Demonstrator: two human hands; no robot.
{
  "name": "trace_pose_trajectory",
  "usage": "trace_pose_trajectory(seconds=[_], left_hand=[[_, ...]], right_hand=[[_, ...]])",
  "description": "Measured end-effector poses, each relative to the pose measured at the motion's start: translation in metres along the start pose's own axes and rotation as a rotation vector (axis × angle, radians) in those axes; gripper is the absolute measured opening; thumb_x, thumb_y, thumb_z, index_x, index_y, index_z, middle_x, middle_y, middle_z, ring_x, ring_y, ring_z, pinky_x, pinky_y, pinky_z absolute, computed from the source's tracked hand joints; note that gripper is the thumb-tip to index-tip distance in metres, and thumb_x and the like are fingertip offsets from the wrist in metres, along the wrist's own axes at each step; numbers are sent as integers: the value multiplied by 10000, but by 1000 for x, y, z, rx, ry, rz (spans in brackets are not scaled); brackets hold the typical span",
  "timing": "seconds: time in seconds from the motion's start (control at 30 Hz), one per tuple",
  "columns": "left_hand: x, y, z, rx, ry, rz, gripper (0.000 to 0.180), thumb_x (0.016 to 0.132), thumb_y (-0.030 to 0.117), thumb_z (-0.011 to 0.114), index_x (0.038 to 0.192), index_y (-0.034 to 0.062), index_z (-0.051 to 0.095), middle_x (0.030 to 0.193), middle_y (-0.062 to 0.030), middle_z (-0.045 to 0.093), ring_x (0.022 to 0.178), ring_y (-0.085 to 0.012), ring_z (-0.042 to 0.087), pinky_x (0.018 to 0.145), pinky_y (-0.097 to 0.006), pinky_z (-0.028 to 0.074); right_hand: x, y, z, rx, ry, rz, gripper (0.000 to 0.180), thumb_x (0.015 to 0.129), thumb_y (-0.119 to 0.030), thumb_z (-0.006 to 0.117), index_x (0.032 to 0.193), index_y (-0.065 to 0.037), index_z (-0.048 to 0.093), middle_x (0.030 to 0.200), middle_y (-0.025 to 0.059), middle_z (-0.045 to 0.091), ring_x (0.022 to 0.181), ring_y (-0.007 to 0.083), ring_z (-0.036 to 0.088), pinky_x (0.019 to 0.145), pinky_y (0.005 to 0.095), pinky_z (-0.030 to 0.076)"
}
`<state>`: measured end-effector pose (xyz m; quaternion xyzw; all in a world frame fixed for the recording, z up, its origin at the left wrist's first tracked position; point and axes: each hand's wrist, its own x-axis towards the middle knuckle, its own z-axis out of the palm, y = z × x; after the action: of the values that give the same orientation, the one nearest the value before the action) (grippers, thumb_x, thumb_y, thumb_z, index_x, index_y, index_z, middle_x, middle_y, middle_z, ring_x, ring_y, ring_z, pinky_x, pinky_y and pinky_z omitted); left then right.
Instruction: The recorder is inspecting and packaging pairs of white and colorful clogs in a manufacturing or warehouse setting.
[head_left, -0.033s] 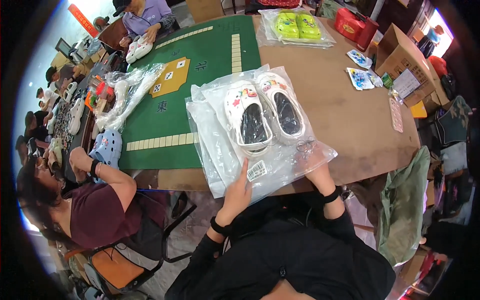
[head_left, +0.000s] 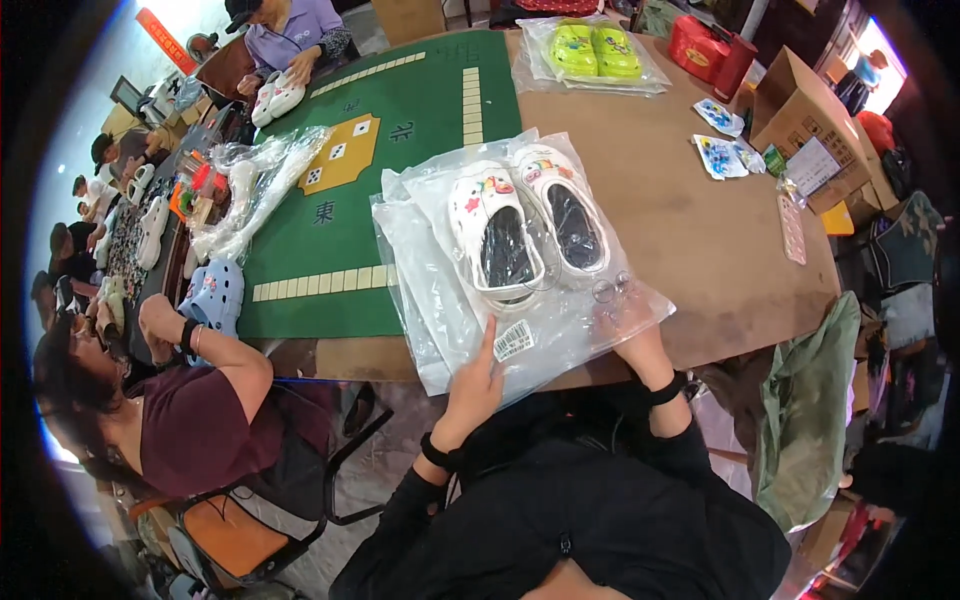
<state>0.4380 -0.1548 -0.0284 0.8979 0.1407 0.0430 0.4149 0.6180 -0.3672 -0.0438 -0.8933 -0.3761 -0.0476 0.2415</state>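
A pair of white clogs [head_left: 487,225] with colourful charms lies side by side in a clear plastic bag [head_left: 425,340], over more layers of clear plastic at the table's near edge. My left hand [head_left: 474,388] grips the bag's near edge, its index finger stretched along the film beside a white barcode label [head_left: 514,341]. At the bag's near right corner is my right hand [head_left: 634,325]. Glossy film with round holes covers its fingers, so their pose is unclear. Whether this hand is inside or under the bag, I cannot tell.
A green mahjong mat [head_left: 290,255] covers the table's left part. Bagged lime clogs [head_left: 596,52], a red case [head_left: 698,50], blue-white packets [head_left: 722,157] and a cardboard box [head_left: 808,125] stand farther off. A co-worker [head_left: 200,420] sits at left by a blue clog [head_left: 214,297]; another handles white clogs opposite.
My right hand and the film over it have shifted very slightly. The clogs and my left hand stay in place.
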Motion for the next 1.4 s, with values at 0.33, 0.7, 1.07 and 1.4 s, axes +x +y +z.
trace_pose_trajectory(seconds=[0.33,0.7,1.07,1.4], left_hand=[[-5,30,-26,150,78,4,546,833,82,536,1341,37,340,762,-225,595,644,-424,577,590,-472,455],[-39,7,-6,124,258,304,84,843,95,609,812,54,543,511,-120,437,425,-276,448,431,-367,361],[-34,12,-8,-8,201,284,112,736,31,677,766,35,569,596,-119,558,505,-240,574,476,-312,434],[-37,18,-15,-659,75,-54,167,809,-20,659,783,3,497,718,-136,658,627,-144,645,557,-232,513]], right_hand=[[0,-8,-43,327,86,207,441,835,-253,609,1171,12,502,1151,247,537,1100,389,496,932,449,404],[-26,-55,-55,710,-455,35,351,886,-312,549,773,15,608,716,211,597,647,345,587,622,415,467],[-22,-86,21,1159,-1133,41,563,976,-486,313,879,-3,587,759,45,587,620,128,550,556,263,470],[-18,-63,-5,996,-1134,-18,514,966,-478,357,1167,-21,481,945,85,593,791,145,571,690,298,487]])
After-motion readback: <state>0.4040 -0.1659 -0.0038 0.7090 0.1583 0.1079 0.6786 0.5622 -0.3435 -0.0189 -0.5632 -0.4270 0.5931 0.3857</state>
